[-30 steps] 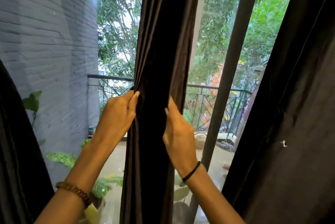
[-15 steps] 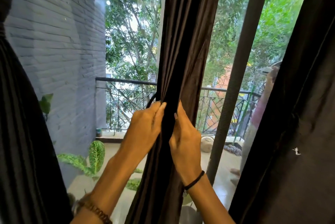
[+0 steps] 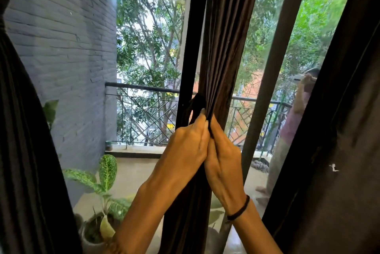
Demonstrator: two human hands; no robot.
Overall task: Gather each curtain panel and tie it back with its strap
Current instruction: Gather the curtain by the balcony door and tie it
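Left hand [image 3: 186,146], right hand [image 3: 223,158] now touching | squeezing pleated dark curtain panel [image 3: 226,48]

Home, at a balcony door: dark curtains [image 3: 224,38] over glass, iron railing [image 3: 144,97], potted plants [image 3: 107,173] (leafy, variegated), grey brick wall [image 3: 61,48], trees beyond.
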